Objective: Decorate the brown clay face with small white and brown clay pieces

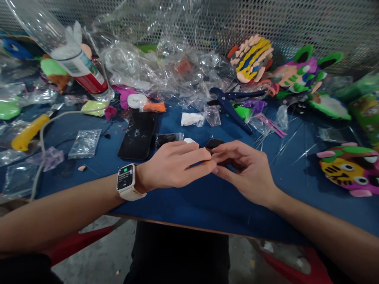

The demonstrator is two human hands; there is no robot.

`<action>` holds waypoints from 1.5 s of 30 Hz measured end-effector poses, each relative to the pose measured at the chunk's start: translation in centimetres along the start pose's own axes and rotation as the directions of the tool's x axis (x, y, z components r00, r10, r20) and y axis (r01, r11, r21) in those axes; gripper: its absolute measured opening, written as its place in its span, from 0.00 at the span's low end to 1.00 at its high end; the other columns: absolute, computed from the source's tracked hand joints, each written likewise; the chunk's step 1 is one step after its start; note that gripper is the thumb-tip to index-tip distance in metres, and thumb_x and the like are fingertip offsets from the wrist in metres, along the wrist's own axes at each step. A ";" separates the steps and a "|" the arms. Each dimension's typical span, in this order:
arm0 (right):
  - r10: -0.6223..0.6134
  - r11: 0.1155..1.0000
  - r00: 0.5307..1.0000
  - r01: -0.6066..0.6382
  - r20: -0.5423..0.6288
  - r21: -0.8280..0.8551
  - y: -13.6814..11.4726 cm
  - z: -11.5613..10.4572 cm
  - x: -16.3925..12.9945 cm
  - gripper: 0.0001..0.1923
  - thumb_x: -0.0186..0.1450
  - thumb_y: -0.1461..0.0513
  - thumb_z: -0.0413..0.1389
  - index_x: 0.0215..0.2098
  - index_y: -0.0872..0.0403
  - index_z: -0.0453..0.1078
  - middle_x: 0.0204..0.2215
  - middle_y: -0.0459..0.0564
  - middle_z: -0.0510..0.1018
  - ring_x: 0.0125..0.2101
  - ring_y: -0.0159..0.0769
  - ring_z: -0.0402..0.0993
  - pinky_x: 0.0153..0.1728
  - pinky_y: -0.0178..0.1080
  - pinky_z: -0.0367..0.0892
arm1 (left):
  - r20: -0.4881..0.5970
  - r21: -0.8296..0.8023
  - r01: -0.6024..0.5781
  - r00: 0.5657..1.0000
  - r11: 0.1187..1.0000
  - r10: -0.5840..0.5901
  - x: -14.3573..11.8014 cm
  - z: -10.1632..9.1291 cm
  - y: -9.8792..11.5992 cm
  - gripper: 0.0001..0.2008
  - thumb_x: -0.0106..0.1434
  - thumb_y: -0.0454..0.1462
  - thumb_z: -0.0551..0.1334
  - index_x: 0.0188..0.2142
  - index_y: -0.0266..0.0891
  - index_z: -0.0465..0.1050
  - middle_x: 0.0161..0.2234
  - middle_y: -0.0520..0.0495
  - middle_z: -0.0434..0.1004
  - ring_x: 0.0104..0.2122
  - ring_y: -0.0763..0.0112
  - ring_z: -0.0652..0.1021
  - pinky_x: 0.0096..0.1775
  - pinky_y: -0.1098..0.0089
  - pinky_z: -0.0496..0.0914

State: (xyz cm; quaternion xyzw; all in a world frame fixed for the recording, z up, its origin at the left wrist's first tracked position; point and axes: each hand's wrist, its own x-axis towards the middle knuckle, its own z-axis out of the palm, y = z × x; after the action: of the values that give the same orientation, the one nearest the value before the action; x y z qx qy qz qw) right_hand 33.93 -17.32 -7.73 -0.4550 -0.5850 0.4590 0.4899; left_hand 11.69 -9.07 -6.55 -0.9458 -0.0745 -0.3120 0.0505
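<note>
My left hand (177, 163), a white watch (126, 179) on its wrist, is held back upward over the table with fingers pressed together. Its fingertips meet those of my right hand (248, 171), whose thumb and fingers close in a pinch. Whatever lies between them is too hidden to name. Just beyond the right fingers shows a flat black piece (213, 143), perhaps modelling clay; whether it is touched I cannot tell. A white lump (189, 140) peeks out behind the left knuckles. Beyond the left hand are a black phone (138, 134) and a small bag of black material (168, 139).
Blue-handled cutters (229, 106) lie behind the hands. At left are a yellow-handled knife (29, 132), a cable (43, 138) and a plastic bottle (79, 69). Colourful clay faces (349, 169) stand at right. Clear wrappers (148, 63) pile against the perforated metal panel (207, 19).
</note>
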 end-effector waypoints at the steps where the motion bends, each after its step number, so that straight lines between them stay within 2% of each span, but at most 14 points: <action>1: 0.000 1.000 1.000 0.000 -0.001 -0.001 0.0 0.0 0.0 0.19 0.63 0.55 0.75 0.48 0.49 0.78 0.37 0.47 0.87 0.37 0.40 0.87 0.41 0.42 0.84 | 0.001 -0.009 0.004 1.000 1.000 -0.004 0.0 0.0 0.0 0.07 0.77 0.38 0.61 0.41 0.43 0.76 0.36 0.53 0.82 0.31 0.75 0.79 0.33 0.71 0.72; 12: -0.057 0.997 0.998 0.057 0.005 -0.042 0.3 0.1 -0.1 0.18 0.64 0.57 0.74 0.49 0.49 0.77 0.38 0.47 0.87 0.38 0.39 0.87 0.41 0.42 0.83 | -0.032 -0.099 0.027 0.999 0.995 -0.030 0.1 0.0 0.0 0.04 0.76 0.36 0.62 0.42 0.42 0.76 0.38 0.51 0.83 0.36 0.73 0.82 0.37 0.72 0.75; 17: -0.131 0.976 0.991 0.122 -0.041 -0.178 0.0 0.0 -0.3 0.16 0.67 0.58 0.70 0.51 0.47 0.77 0.41 0.50 0.86 0.39 0.41 0.85 0.40 0.45 0.83 | -0.056 -0.154 0.086 0.994 0.984 -0.096 -0.1 0.4 0.2 0.03 0.75 0.36 0.64 0.43 0.40 0.77 0.39 0.49 0.83 0.37 0.72 0.82 0.38 0.72 0.75; 21: -0.261 0.934 0.950 0.204 -0.171 -0.293 0.0 -0.8 -0.1 0.12 0.68 0.59 0.67 0.49 0.45 0.78 0.44 0.52 0.84 0.39 0.44 0.82 0.41 0.50 0.81 | 0.100 -0.140 0.173 0.982 0.975 -0.159 -0.4 0.8 0.1 0.05 0.75 0.37 0.64 0.42 0.39 0.78 0.41 0.47 0.82 0.37 0.70 0.82 0.38 0.71 0.75; 24: -0.333 0.910 0.919 0.256 -0.210 -0.326 0.3 -1.3 0.4 0.10 0.67 0.60 0.66 0.47 0.45 0.78 0.43 0.52 0.83 0.40 0.45 0.81 0.41 0.51 0.80 | 0.228 -0.115 0.193 0.960 0.974 -0.164 -0.5 0.9 -0.1 0.07 0.75 0.37 0.63 0.42 0.38 0.79 0.40 0.47 0.81 0.36 0.70 0.82 0.36 0.71 0.73; 28: -0.282 0.927 0.943 0.218 -0.179 -0.306 0.4 -1.4 0.9 0.09 0.68 0.60 0.65 0.46 0.46 0.77 0.41 0.51 0.83 0.39 0.44 0.81 0.42 0.50 0.80 | 0.292 -0.095 0.213 0.940 0.972 -0.177 -0.5 0.9 -0.2 0.08 0.75 0.39 0.63 0.40 0.38 0.79 0.39 0.47 0.80 0.36 0.69 0.81 0.36 0.71 0.72; 38: -0.262 0.927 0.957 0.213 -0.125 -0.310 0.7 -1.6 1.0 0.09 0.68 0.60 0.65 0.47 0.45 0.77 0.42 0.50 0.83 0.43 0.45 0.81 0.48 0.52 0.78 | 0.257 -0.078 0.262 0.937 0.962 -0.234 -0.2 1.3 0.3 0.08 0.74 0.41 0.65 0.41 0.38 0.78 0.38 0.47 0.80 0.36 0.68 0.80 0.35 0.69 0.71; 45: -0.243 0.931 0.964 0.200 -0.107 -0.306 0.7 -1.6 0.9 0.09 0.68 0.59 0.65 0.47 0.45 0.77 0.42 0.51 0.83 0.44 0.46 0.81 0.48 0.52 0.78 | 0.322 -0.097 0.294 0.913 0.951 -0.250 -0.1 1.1 0.2 0.11 0.73 0.43 0.66 0.40 0.38 0.79 0.39 0.46 0.80 0.38 0.66 0.81 0.38 0.68 0.73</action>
State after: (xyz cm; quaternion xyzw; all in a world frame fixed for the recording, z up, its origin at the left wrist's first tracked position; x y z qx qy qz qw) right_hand 35.45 -16.21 -8.14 -0.4851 -0.6575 0.2754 0.5065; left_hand 12.29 -9.14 -7.49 -0.9641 -0.1900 -0.1701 -0.0738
